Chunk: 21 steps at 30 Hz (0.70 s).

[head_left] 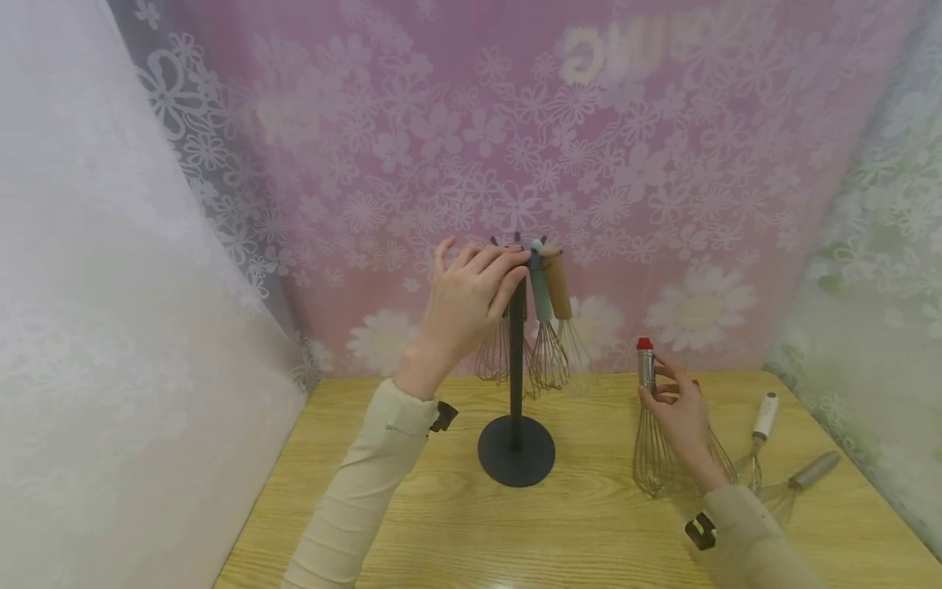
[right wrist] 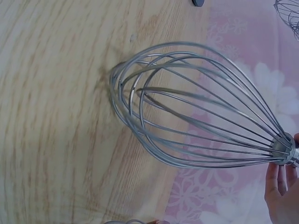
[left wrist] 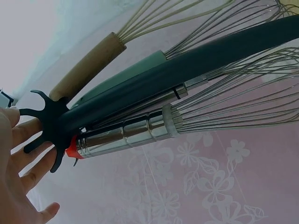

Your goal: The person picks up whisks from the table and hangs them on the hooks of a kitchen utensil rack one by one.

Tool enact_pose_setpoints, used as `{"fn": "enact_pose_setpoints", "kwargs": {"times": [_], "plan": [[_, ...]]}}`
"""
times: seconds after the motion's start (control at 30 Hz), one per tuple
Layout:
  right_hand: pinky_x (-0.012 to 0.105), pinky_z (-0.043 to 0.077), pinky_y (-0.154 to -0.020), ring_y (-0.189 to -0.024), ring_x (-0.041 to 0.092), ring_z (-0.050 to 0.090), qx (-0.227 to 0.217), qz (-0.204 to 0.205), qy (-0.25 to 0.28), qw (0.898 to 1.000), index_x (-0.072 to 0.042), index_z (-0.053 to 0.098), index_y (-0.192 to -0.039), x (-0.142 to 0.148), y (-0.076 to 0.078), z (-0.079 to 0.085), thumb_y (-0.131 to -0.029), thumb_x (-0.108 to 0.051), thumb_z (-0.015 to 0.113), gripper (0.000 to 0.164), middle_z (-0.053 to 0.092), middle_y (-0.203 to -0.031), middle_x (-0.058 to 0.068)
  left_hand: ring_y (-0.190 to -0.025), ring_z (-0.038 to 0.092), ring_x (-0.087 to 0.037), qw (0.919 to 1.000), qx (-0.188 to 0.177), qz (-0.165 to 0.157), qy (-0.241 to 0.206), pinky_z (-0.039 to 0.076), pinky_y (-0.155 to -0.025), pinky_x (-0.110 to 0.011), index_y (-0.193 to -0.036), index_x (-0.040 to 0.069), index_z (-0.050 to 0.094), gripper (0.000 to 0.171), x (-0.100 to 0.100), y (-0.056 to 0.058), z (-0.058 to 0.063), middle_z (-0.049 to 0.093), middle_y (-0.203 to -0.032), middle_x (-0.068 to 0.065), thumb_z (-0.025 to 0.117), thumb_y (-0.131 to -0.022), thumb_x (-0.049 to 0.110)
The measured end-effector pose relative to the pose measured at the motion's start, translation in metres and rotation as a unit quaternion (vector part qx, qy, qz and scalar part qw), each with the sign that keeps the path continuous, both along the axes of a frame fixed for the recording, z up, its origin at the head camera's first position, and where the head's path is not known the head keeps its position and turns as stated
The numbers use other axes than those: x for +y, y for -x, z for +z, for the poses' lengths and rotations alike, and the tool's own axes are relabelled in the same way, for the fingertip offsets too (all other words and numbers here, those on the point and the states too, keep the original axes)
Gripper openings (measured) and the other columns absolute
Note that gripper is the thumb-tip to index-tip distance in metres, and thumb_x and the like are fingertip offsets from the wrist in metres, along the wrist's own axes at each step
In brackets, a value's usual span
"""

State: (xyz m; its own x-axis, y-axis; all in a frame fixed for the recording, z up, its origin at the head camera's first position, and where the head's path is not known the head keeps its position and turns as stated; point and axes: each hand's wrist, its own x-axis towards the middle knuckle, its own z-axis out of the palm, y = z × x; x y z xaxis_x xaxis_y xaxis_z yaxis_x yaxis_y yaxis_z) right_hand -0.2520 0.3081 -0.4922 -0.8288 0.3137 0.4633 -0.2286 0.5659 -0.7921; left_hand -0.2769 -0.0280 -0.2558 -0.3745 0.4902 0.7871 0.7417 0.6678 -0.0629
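My left hand [head_left: 474, 286] lies over the hooked top of a black stand [head_left: 517, 462], its fingers extended against the hooks in the left wrist view. From the hooks hang several whisks: a wooden-handled whisk [left wrist: 88, 65], a green-handled whisk [left wrist: 128, 70], a red-tipped metal whisk [left wrist: 124, 139] and another metal-handled one partly hidden behind the post. Right of the stand, my right hand [head_left: 680, 413] pinches the metal handle of a balloon whisk [head_left: 647, 368] with a red end. That whisk is upright, red end up, and its wire loops point down towards the table.
On the wooden table [head_left: 441, 523] at the right lie a white-handled whisk [head_left: 765, 415] and a metal-handled whisk [head_left: 815, 469]. More wire loops [head_left: 721, 454] show beside my right wrist, their handle hidden. A flowered pink curtain [head_left: 412, 164] hangs behind the table.
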Motion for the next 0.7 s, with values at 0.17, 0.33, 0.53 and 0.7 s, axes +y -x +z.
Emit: {"fn": "enact_pose_setpoints", "kwargs": {"times": [0.17,0.33,0.53,0.7], "plan": [[0.002,0.046,-0.066,-0.084,-0.008,0.052,0.010,0.005,0.004,1.000,-0.006,0.051,-0.147,0.000,0.001,0.000,-0.091,-0.002,0.074,0.060,0.058,-0.131,0.024,-0.110,0.061,-0.020,0.9998,0.017,0.008,-0.003,0.021,-0.119,-0.059,-0.125,0.021,0.072,0.031,0.002,0.001,0.001,0.072,-0.120,0.003,0.050,-0.108,0.035],[0.002,0.046,-0.068,-0.085,-0.007,0.052,0.022,0.004,0.021,1.000,-0.008,0.053,-0.147,-0.003,0.002,0.003,-0.091,-0.001,0.074,0.061,0.059,-0.131,0.021,-0.108,0.061,-0.021,0.9998,0.018,0.010,-0.006,0.022,-0.119,-0.059,-0.122,0.020,0.072,0.030,0.004,0.002,0.001,0.073,-0.116,0.002,0.051,-0.107,0.036],[0.003,0.046,-0.070,-0.086,-0.002,0.053,0.052,-0.001,0.038,0.998,-0.006,0.056,-0.145,-0.009,0.001,0.010,-0.088,0.006,0.075,0.061,0.061,-0.128,0.021,-0.107,0.061,-0.020,0.9996,0.022,0.015,-0.009,0.023,-0.118,-0.059,-0.122,0.020,0.071,0.029,0.004,0.001,0.001,0.073,-0.114,0.003,0.053,-0.106,0.037],[0.006,0.049,-0.071,-0.085,0.006,0.057,0.086,0.003,0.032,0.996,0.003,0.057,-0.140,-0.023,-0.011,0.033,-0.085,0.013,0.073,0.058,0.062,-0.122,0.026,-0.105,0.061,-0.020,0.9996,0.024,0.009,-0.012,0.022,-0.119,-0.058,-0.120,0.020,0.072,0.028,0.004,0.002,0.000,0.074,-0.114,0.003,0.054,-0.106,0.036]]}}
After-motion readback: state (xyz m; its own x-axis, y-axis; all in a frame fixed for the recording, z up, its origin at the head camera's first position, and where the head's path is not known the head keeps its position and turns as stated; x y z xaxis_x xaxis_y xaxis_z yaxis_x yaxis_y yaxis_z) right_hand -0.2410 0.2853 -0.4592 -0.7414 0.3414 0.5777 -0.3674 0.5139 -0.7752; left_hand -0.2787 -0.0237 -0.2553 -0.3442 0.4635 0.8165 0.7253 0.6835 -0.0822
